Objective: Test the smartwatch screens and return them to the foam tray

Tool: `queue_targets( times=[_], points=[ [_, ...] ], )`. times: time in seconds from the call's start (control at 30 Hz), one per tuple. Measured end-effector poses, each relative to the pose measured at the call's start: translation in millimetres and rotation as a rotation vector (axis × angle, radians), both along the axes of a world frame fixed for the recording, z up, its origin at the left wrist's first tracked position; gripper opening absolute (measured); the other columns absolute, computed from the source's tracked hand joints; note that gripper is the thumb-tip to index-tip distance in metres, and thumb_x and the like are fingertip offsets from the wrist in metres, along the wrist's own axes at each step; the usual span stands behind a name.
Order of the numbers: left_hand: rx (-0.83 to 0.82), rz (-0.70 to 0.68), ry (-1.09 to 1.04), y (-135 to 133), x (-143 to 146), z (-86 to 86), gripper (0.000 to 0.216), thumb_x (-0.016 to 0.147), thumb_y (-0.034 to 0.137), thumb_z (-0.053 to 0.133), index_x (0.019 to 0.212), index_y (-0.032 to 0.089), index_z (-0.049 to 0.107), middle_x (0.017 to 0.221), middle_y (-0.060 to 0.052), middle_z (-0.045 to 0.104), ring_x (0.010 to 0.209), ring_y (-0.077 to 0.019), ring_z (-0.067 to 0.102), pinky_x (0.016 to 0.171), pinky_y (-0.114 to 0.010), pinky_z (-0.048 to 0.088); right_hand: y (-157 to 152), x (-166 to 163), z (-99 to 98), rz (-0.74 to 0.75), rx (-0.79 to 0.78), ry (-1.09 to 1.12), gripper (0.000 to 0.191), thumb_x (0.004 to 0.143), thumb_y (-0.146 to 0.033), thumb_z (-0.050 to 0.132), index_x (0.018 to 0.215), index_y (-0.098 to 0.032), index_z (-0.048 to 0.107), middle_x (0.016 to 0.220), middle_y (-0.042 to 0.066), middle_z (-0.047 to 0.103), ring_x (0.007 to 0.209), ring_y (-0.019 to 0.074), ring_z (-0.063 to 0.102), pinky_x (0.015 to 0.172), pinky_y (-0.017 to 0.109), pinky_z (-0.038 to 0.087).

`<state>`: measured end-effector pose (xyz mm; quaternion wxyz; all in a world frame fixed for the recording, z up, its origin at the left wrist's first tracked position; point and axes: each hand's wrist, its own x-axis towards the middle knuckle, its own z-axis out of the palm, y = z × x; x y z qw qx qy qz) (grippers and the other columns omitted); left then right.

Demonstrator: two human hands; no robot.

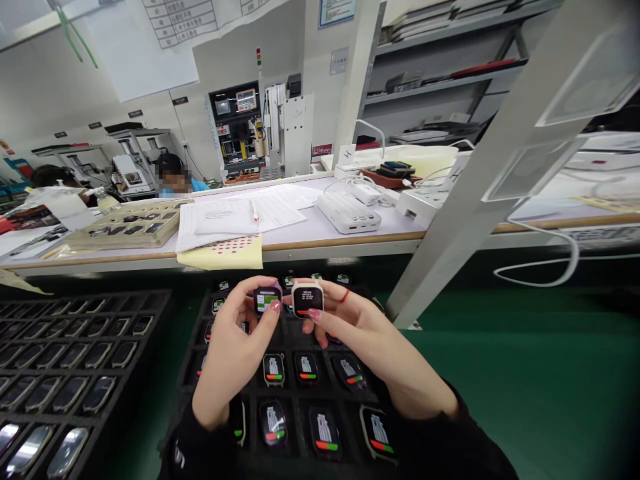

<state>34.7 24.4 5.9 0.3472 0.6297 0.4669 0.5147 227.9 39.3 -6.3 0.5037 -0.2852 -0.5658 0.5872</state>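
Closed around a purple smartwatch (268, 297), my left hand (239, 347) has its thumb on the lower right of the lit screen, which shows white and green blocks. My right hand (363, 330) grips a cream-cased smartwatch (308, 293) by its right side, thumb at the lower edge of its dark screen with text and a red bar. The two watches are side by side at about the same height. Beneath them, a black foam tray (295, 393) holds several watches in square pockets, many with lit screens showing red and green bars. My hands and forearms hide some pockets.
To the left lies another dark tray (167, 300) of watches with dark screens. Beyond is a bench (295, 248) with papers (235, 220), a white multi-port box (349, 212) and a beige parts tray (125, 227). A slanted metal post (465, 193) rises at right. People sit further back.
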Motion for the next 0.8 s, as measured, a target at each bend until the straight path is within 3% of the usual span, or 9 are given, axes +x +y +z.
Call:
queue_targets(
  times=[0.07, 0.23, 0.33, 0.47, 0.57, 0.63, 0.7, 0.8],
  points=[
    [-0.002, -0.005, 0.006, 0, 0, 1.0, 0.024, 0.096, 0.030, 0.065, 0.120, 0.029, 0.066, 0.121, -0.003, 0.069, 0.107, -0.0219, 0.066, 0.089, -0.033, 0.054, 0, 0, 1.0, -0.010, 0.000, -0.005, 0.035, 0.090, -0.032, 0.077, 0.122, -0.021, 0.068, 0.103, 0.007, 0.070, 0.073, 0.0165, 0.062, 0.054, 0.022, 0.050],
    [-0.008, -0.011, 0.036, -2, 2, 4.3, 0.027, 0.095, 0.027, 0.066, 0.122, 0.027, 0.065, 0.120, -0.005, 0.069, 0.106, -0.0224, 0.066, 0.084, -0.032, 0.054, -2, 0, -0.7, 0.000, -0.008, -0.032, 0.038, 0.090, -0.032, 0.077, 0.125, -0.018, 0.068, 0.079, 0.002, 0.064, 0.067, 0.0162, 0.059, 0.056, 0.023, 0.053],
    [-0.012, -0.011, 0.062, -3, 2, 4.5, 0.032, 0.093, 0.025, 0.066, 0.125, 0.027, 0.064, 0.119, -0.006, 0.070, 0.100, -0.0218, 0.066, 0.078, -0.031, 0.054, 0, 0, -6.3, -0.007, -0.001, -0.011, 0.053, 0.091, -0.034, 0.077, 0.139, -0.020, 0.060, 0.094, 0.005, 0.067, 0.074, 0.0182, 0.064, 0.055, 0.025, 0.055],
    [-0.049, -0.015, 0.116, 2, 1, -0.5, 0.044, 0.089, 0.027, 0.070, 0.132, 0.028, 0.062, 0.107, -0.005, 0.070, 0.067, -0.0133, 0.058, 0.060, -0.027, 0.048, 6, 4, -11.1, -0.016, -0.018, -0.048, 0.082, 0.086, -0.033, 0.081, 0.156, -0.024, 0.038, 0.112, 0.008, 0.066, 0.083, 0.0200, 0.066, 0.057, 0.026, 0.059],
    [-0.069, -0.026, 0.179, 11, 0, -8.7, 0.052, 0.088, 0.026, 0.069, 0.139, 0.028, 0.057, 0.108, -0.005, 0.070, 0.055, -0.0090, 0.047, 0.054, -0.025, 0.045, 15, 7, -17.5, 0.005, -0.020, -0.154, 0.078, 0.084, -0.032, 0.079, 0.152, -0.020, 0.043, 0.117, 0.009, 0.067, 0.085, 0.0204, 0.067, 0.066, 0.031, 0.062],
    [-0.073, -0.008, 0.281, 19, 0, -17.1, 0.056, 0.090, 0.023, 0.065, 0.145, 0.027, 0.052, 0.114, -0.007, 0.071, 0.059, -0.0106, 0.054, 0.060, -0.027, 0.050, 21, 8, -25.9, -0.011, 0.014, -0.298, 0.070, 0.086, -0.030, 0.074, 0.150, -0.016, 0.048, 0.107, 0.008, 0.071, 0.081, 0.0221, 0.069, 0.068, 0.035, 0.061],
    [-0.069, 0.024, 0.398, 28, 1, -28.3, 0.058, 0.092, 0.018, 0.061, 0.148, 0.026, 0.048, 0.123, -0.009, 0.069, 0.074, -0.0152, 0.065, 0.073, -0.032, 0.056, 27, 7, -36.4, -0.064, 0.057, -0.445, 0.063, 0.084, -0.023, 0.074, 0.144, -0.013, 0.058, 0.081, 0.003, 0.071, 0.069, 0.0237, 0.067, 0.064, 0.037, 0.057],
    [-0.091, 0.029, 0.544, 38, 2, -48.4, 0.059, 0.088, 0.010, 0.063, 0.146, 0.018, 0.053, 0.131, -0.015, 0.066, 0.102, -0.0254, 0.069, 0.095, -0.043, 0.054, 30, 3, -51.6, -0.147, 0.096, -0.517, 0.043, 0.074, -0.009, 0.077, 0.116, -0.019, 0.077, 0.057, -0.003, 0.060, 0.058, 0.0250, 0.060, 0.062, 0.037, 0.049]
  ],
)
